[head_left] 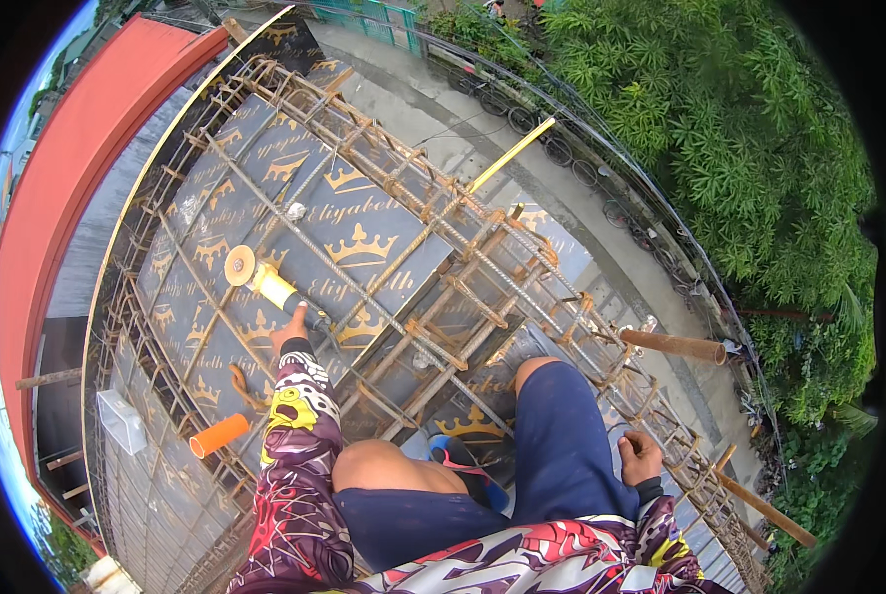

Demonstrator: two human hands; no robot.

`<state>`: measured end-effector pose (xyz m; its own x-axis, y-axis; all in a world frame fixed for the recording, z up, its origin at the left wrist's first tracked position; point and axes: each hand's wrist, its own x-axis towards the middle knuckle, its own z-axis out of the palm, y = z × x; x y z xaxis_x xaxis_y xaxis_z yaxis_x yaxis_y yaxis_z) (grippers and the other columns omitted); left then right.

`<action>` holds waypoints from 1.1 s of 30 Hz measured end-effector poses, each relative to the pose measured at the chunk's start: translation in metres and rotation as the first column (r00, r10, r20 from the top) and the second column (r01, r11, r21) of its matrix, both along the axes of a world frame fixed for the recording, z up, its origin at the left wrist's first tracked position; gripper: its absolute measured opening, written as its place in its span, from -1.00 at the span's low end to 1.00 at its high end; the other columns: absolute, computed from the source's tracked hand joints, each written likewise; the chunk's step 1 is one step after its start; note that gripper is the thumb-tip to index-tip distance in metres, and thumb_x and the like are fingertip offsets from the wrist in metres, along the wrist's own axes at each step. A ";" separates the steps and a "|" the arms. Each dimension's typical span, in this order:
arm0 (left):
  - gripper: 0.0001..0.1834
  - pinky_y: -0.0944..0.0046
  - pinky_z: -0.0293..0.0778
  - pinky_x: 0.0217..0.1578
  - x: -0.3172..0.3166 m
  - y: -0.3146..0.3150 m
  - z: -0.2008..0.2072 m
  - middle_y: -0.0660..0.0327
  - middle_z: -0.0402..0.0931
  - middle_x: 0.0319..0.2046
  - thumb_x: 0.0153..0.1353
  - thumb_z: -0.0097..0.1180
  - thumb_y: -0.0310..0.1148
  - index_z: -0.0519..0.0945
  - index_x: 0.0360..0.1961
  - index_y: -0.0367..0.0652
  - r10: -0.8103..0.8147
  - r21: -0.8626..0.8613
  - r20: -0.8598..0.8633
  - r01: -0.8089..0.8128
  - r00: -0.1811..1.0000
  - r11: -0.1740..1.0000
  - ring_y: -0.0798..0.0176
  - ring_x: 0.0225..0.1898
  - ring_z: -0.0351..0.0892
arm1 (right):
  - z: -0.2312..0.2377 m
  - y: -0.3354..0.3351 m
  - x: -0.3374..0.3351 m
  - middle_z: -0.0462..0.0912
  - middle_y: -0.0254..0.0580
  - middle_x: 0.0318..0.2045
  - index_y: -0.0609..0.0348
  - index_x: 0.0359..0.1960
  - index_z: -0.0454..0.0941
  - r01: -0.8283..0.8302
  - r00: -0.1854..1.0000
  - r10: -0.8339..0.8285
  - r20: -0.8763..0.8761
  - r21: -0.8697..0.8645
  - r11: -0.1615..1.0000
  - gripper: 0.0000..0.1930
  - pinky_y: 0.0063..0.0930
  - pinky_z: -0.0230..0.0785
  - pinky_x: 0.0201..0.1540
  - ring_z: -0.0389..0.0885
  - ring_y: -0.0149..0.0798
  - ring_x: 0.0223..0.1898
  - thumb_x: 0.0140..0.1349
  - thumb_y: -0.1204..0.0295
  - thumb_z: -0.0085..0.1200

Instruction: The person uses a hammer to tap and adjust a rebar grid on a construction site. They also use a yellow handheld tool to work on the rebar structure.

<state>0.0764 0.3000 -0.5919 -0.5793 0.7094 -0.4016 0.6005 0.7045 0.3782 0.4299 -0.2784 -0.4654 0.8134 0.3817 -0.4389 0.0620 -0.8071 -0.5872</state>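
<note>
My left hand is stretched forward and grips a yellow angle grinder whose round disc sits against the rusty rebar grid over dark formwork panels printed with gold crowns. My right hand rests closed on a rebar beam cage beside my right knee. I am crouched on the formwork in blue shorts and a patterned long-sleeve shirt, with one sandalled foot between my knees.
An orange tube and a clear plastic box lie at the left edge. A rusty pipe sticks out on the right. A yellow bar leans ahead. Red roof left, concrete lane and bushes far below on the right.
</note>
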 end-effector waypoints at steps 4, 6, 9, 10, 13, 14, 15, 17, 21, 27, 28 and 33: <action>0.25 0.07 0.38 0.18 0.001 0.013 -0.022 -0.26 0.51 0.08 -0.38 0.54 0.22 0.36 0.20 -0.53 -0.036 0.073 0.116 0.028 0.993 0.997 -0.14 0.13 0.52 | 0.010 -0.024 0.006 0.74 -0.02 -0.39 0.37 -0.18 0.64 -0.015 0.999 0.021 0.046 -0.129 0.992 -0.74 -0.39 0.54 -0.21 0.72 -0.27 -0.35 0.21 0.39 0.23; 0.23 0.07 0.42 0.11 0.006 0.015 -0.022 -0.29 0.54 0.03 -0.38 0.57 0.18 0.37 0.14 -0.63 -0.049 0.086 0.146 0.037 0.988 0.996 -0.14 0.07 0.56 | 0.027 -0.024 0.006 0.74 -0.02 -0.39 0.38 -0.18 0.64 -0.001 1.000 0.006 0.025 -0.210 0.978 -0.73 -0.39 0.55 -0.21 0.73 -0.25 -0.35 0.20 0.39 0.23; 0.14 0.04 0.44 0.09 0.011 0.025 -0.029 -0.26 0.55 0.01 -0.35 0.59 0.13 0.41 0.11 -0.56 -0.054 0.075 0.104 0.046 0.993 0.996 -0.14 0.04 0.58 | 0.022 -0.046 0.013 0.74 0.02 -0.39 0.39 -0.21 0.64 -0.060 0.994 0.081 0.067 -0.269 0.961 -0.73 -0.38 0.56 -0.21 0.74 -0.21 -0.35 0.16 0.40 0.25; 0.14 0.04 0.45 0.08 0.006 0.027 -0.030 -0.25 0.55 0.02 -0.35 0.59 0.13 0.41 0.12 -0.54 -0.050 0.084 0.107 0.041 0.993 0.996 -0.14 0.03 0.58 | 0.022 -0.048 0.015 0.74 0.02 -0.39 0.39 -0.21 0.65 -0.083 0.992 0.108 0.067 -0.307 0.948 -0.73 -0.38 0.56 -0.21 0.74 -0.19 -0.35 0.15 0.40 0.25; -0.22 0.05 0.49 -0.01 0.001 0.038 -0.035 -0.14 0.65 -0.10 -0.18 0.57 -0.08 0.57 -0.05 -0.46 -0.001 0.033 0.190 -0.005 0.982 0.999 -0.08 -0.11 0.64 | 0.032 -0.048 0.016 0.74 0.04 -0.39 0.39 -0.24 0.65 -0.093 0.993 0.112 0.043 -0.316 0.944 -0.73 -0.37 0.57 -0.21 0.75 -0.16 -0.34 0.11 0.41 0.26; -0.29 0.05 0.49 -0.02 0.003 0.039 -0.039 -0.12 0.66 -0.12 -0.15 0.56 -0.13 0.59 -0.08 -0.45 0.017 0.010 0.230 -0.020 0.973 1.000 -0.06 -0.13 0.65 | 0.035 -0.046 0.018 0.74 0.04 -0.39 0.39 -0.24 0.65 -0.109 0.990 0.131 0.046 -0.322 0.940 -0.74 -0.37 0.57 -0.20 0.75 -0.16 -0.34 0.11 0.42 0.26; -0.35 0.07 0.50 -0.03 0.004 0.041 -0.037 -0.10 0.67 -0.13 -0.14 0.53 -0.21 0.60 -0.08 -0.45 0.009 0.018 0.213 -0.013 0.977 1.000 -0.05 -0.14 0.65 | 0.032 -0.051 0.022 0.74 0.05 -0.39 0.39 -0.25 0.66 -0.101 0.992 0.121 0.046 -0.318 0.943 -0.74 -0.37 0.56 -0.20 0.75 -0.16 -0.33 0.09 0.43 0.26; -0.41 0.11 0.51 -0.04 0.006 0.045 -0.028 -0.09 0.67 -0.15 -0.16 0.47 -0.32 0.60 -0.09 -0.45 0.017 0.087 0.243 -0.039 0.970 0.995 -0.04 -0.16 0.66 | 0.029 -0.054 0.028 0.74 0.04 -0.40 0.38 -0.27 0.66 -0.118 0.982 0.157 0.102 -0.313 0.942 -0.75 -0.38 0.56 -0.20 0.75 -0.17 -0.33 0.10 0.41 0.26; -0.43 0.12 0.54 -0.13 -0.024 0.036 -0.028 -0.08 0.66 -0.26 -0.22 0.47 -0.34 0.59 -0.18 -0.49 -0.073 0.352 0.285 -0.033 0.956 0.935 -0.02 -0.26 0.67 | 0.013 -0.051 0.027 0.73 0.00 -0.41 0.36 -0.26 0.65 -0.061 0.991 0.087 0.104 -0.229 0.971 -0.76 -0.37 0.55 -0.22 0.73 -0.21 -0.35 0.14 0.40 0.26; -0.60 0.24 0.53 -0.28 0.013 -0.010 0.046 0.10 0.62 -0.34 -0.08 0.41 -0.44 0.58 -0.21 -0.39 -0.307 0.546 0.633 -0.128 0.711 0.828 0.22 -0.39 0.61 | 0.055 0.021 0.026 0.64 -0.06 -0.39 0.32 -0.27 0.61 -0.213 0.891 0.237 0.388 -0.103 0.972 -0.80 -0.35 0.49 -0.28 0.66 -0.19 -0.41 0.16 0.43 0.25; -0.61 0.25 0.52 -0.30 0.014 -0.002 0.067 0.10 0.62 -0.34 -0.06 0.39 -0.45 0.57 -0.20 -0.39 -0.360 0.592 0.638 -0.133 0.681 0.795 0.24 -0.39 0.61 | 0.071 0.063 0.013 0.60 -0.08 -0.35 0.29 -0.25 0.59 -0.317 0.867 0.319 0.383 -0.070 0.946 -0.79 -0.32 0.46 -0.30 0.62 -0.17 -0.42 0.12 0.46 0.26; -0.68 0.18 0.62 -0.44 0.045 0.004 0.206 0.00 0.61 -0.41 0.09 0.29 -0.49 0.50 -0.18 -0.46 -0.578 0.677 0.703 -0.144 0.414 0.722 0.10 -0.50 0.66 | 0.102 0.208 -0.071 0.56 -0.02 -0.18 0.25 0.11 0.48 -0.726 0.688 0.724 0.049 0.044 0.687 -0.39 -0.19 0.49 -0.14 0.64 0.00 -0.24 0.03 0.23 0.33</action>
